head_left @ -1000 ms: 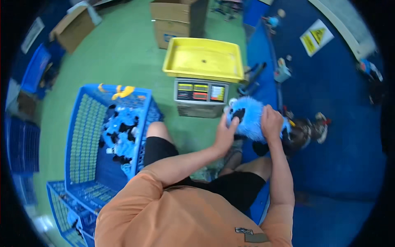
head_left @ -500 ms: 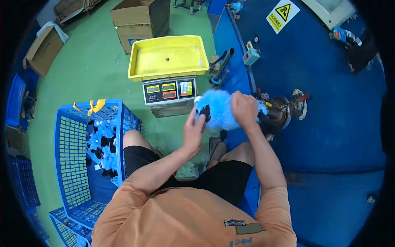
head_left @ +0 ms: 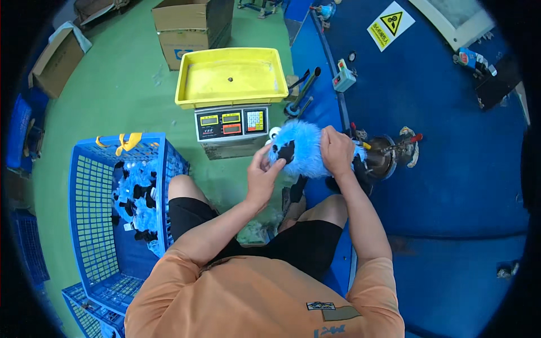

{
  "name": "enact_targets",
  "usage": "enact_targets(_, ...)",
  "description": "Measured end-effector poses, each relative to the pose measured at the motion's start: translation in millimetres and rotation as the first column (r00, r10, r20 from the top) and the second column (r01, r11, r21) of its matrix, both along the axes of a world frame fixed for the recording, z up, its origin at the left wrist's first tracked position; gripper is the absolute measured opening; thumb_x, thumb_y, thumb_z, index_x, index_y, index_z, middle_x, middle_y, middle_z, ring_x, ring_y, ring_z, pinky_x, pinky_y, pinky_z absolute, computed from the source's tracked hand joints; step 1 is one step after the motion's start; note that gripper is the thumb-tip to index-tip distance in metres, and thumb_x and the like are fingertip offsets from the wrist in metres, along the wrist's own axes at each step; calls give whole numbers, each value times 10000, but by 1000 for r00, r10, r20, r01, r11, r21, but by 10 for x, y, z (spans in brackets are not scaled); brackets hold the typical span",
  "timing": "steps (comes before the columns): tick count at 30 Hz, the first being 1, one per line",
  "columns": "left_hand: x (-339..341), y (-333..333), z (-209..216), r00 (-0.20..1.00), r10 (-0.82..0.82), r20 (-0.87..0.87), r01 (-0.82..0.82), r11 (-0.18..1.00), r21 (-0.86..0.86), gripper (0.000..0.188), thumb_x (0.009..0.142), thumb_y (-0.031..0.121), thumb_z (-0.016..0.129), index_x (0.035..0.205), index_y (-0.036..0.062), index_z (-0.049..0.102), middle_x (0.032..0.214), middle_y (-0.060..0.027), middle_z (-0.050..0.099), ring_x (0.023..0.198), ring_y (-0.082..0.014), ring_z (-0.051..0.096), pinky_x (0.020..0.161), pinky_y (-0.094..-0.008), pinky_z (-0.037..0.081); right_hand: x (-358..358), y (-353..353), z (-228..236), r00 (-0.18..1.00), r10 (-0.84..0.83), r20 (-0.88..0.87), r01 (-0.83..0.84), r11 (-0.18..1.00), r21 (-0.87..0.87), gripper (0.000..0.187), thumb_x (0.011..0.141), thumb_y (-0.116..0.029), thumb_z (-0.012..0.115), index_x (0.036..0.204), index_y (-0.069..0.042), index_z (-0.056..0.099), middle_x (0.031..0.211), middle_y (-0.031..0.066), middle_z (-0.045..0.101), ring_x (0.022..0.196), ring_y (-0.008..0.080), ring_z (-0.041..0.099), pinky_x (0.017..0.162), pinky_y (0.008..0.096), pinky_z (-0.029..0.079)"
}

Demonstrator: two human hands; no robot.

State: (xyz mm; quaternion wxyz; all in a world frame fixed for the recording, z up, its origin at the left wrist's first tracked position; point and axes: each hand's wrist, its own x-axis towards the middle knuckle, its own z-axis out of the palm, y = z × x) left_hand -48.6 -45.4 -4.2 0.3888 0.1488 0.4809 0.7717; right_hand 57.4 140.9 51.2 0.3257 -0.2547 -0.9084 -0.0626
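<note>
A fluffy blue plush toy point(head_left: 301, 147) with black patches and a white eye is held in front of me, just above my knees. My left hand point(head_left: 260, 179) pinches its lower left side near a black patch. My right hand point(head_left: 337, 151) grips its right side, which sits against a round metal nozzle fixture point(head_left: 383, 156) on the blue machine top. The toy's far end is hidden behind my right hand.
A yellow tray point(head_left: 231, 79) rests on a scale with a display panel point(head_left: 232, 121) straight ahead. A blue crate point(head_left: 107, 208) holding several blue and black plush pieces stands at my left. Cardboard boxes point(head_left: 189, 25) lie beyond. The blue machine surface point(head_left: 451, 141) spreads to the right.
The view shifted, moving tray and scale left at first. Both hands kept hold of the blue toy; my left hand slid lower along its left side.
</note>
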Motion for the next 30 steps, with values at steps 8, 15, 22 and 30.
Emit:
enact_targets(8, -50, -129, -142, 986, 162, 31, -163, 986, 36, 573, 906, 38, 687, 1419, 33, 432, 1230, -124, 622, 1040, -180, 625, 897, -283, 503, -253, -270, 47, 1000, -10, 13, 10, 999, -47, 241, 915, -221, 619, 740, -75, 542, 549, 107, 577, 458, 346, 528, 454, 441, 398)
enact_targets(15, -146, -170, -196, 976, 86, 201, -110, 988, 111, 582, 924, 106, 691, 1428, 47, 406, 1267, -97, 590, 1060, -175, 609, 923, -278, 492, -418, -441, 114, 994, 15, 106, 10, 971, -238, 206, 953, -240, 580, 820, -83, 571, 658, 130, 644, 552, 396, 575, 517, 483, 433)
enact_targets(22, -178, -236, -314, 976, 7, 219, -24, 997, 75, 599, 954, 189, 671, 1469, 78, 385, 1286, -92, 573, 1066, -168, 594, 916, -305, 506, -569, -553, 130, 994, 71, 80, -52, 975, -217, 239, 940, -251, 600, 788, -74, 544, 611, 139, 632, 512, 389, 588, 486, 485, 440)
enact_targets(30, -393, -351, -279, 931, 327, -164, -324, 945, 45, 631, 967, 200, 623, 1524, 76, 352, 1337, -124, 544, 1089, -213, 577, 925, -311, 500, -675, -684, 173, 984, 141, 111, -114, 970, -216, 242, 942, -266, 582, 802, -72, 548, 662, 153, 660, 532, 405, 600, 503, 498, 450)
